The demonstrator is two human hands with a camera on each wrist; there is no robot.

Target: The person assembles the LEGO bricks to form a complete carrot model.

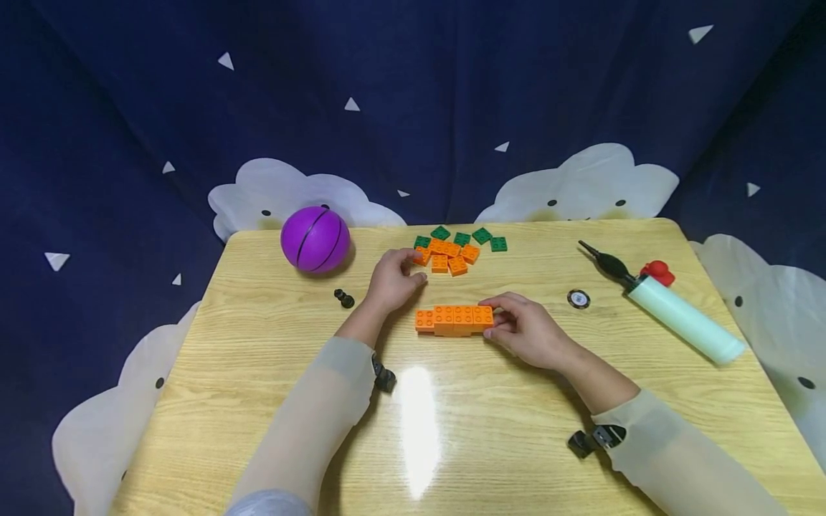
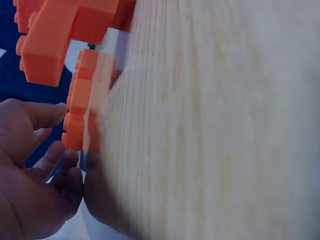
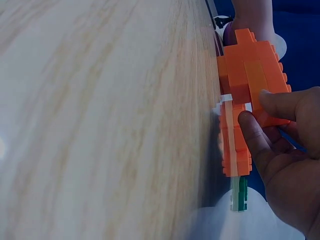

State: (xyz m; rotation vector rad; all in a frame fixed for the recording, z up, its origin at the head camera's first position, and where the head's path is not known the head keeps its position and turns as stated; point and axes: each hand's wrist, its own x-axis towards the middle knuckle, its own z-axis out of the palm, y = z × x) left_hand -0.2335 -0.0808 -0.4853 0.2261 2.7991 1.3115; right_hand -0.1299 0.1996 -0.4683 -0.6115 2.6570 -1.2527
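Note:
My right hand (image 1: 530, 331) pinches the right end of a joined block of orange toy bricks (image 1: 454, 320), thumb and fingers on either side. In the right wrist view the stepped block (image 3: 242, 65) is tilted, with the thumb pressed near its end. My left hand (image 1: 395, 279) reaches to the left edge of a group of loose orange bricks (image 1: 439, 263), its index fingertip right at the nearest one. From the left wrist, spread thumb and fingers stand beside an orange brick (image 2: 75, 131), not closed round it.
Several green bricks (image 1: 481, 235) lie around the orange group. At left are a purple ball (image 1: 315, 239) and a small black chess piece (image 1: 345, 298). To the right lie a poker chip (image 1: 578, 299), a pale green hand pump (image 1: 685, 319) and a red object (image 1: 658, 272).

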